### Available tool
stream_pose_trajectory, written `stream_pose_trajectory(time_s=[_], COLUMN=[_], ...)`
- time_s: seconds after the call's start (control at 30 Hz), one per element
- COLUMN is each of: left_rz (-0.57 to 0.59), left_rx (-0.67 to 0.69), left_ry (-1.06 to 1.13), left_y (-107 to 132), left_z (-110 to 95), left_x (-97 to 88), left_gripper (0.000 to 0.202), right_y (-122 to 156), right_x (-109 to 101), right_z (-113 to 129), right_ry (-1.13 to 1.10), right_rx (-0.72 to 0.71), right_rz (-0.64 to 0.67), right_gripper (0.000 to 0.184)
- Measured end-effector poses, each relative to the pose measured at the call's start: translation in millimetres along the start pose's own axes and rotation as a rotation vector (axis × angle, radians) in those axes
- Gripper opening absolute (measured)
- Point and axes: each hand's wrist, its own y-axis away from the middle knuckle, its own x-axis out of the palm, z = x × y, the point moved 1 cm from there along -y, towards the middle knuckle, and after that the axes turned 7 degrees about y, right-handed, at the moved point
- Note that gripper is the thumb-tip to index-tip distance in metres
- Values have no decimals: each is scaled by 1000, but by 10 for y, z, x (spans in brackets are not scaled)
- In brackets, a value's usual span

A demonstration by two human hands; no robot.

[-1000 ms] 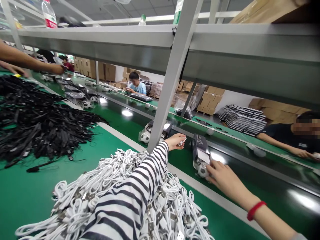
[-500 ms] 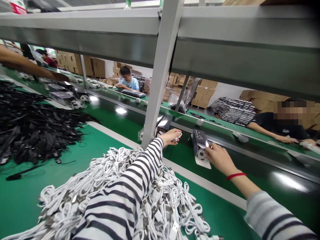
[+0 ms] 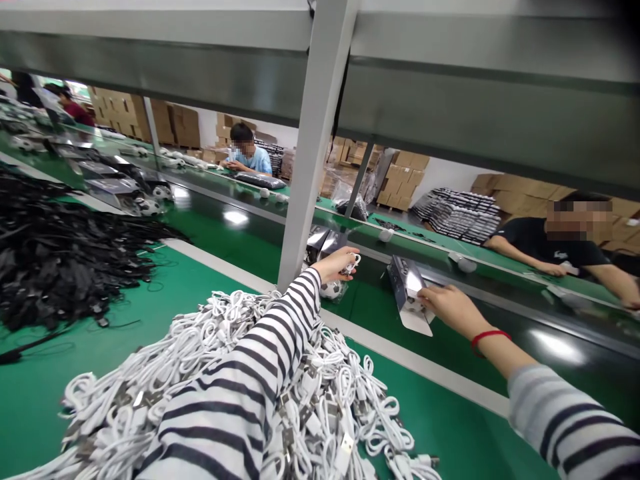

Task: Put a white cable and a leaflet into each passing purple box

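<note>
My left hand [image 3: 336,265] reaches over the dark conveyor, closed around a coiled white USB cable [image 3: 352,264]. Just below that hand a football-patterned ball [image 3: 332,289] shows at the end of a dark box, partly hidden by my wrist. My right hand [image 3: 453,308], with a red band at the wrist, has its fingers closed on the open end of a dark printed box [image 3: 406,283]. The flap [image 3: 418,321] of this box hangs out toward me. Beneath my left sleeve spreads a large pile of coiled white USB cables [image 3: 330,393] on the green tabletop.
A grey post [image 3: 313,147] stands left of my left hand, under a grey overhead shelf [image 3: 490,113]. Black straps [image 3: 75,247] lie heaped at left. More boxes with balls [image 3: 117,190] sit on the belt. Two co-workers [image 3: 253,157] [image 3: 560,237] sit across the line.
The box and my right hand have moved a little to the right. The ball and box near my left hand have come out from behind the post. Another person's arm has left the upper left.
</note>
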Motion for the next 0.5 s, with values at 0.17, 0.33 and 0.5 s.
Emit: stream_pose_trajectory(time_s=[0.17, 0.33, 0.5], left_rz=[-39, -265, -399], left_rx=[61, 254, 300], left_ry=[-121, -731, -1151], left_y=[3, -16, -14], left_z=[-19, -15, 95], left_x=[-25, -96, 39], left_gripper=[42, 33, 26], right_y=[5, 19, 549], right_x=[246, 233, -511], right_z=[-142, -208, 53], right_ry=[-323, -428, -632], right_rx=[298, 418, 183], right_rz=[51, 124, 473], right_gripper=[23, 28, 28])
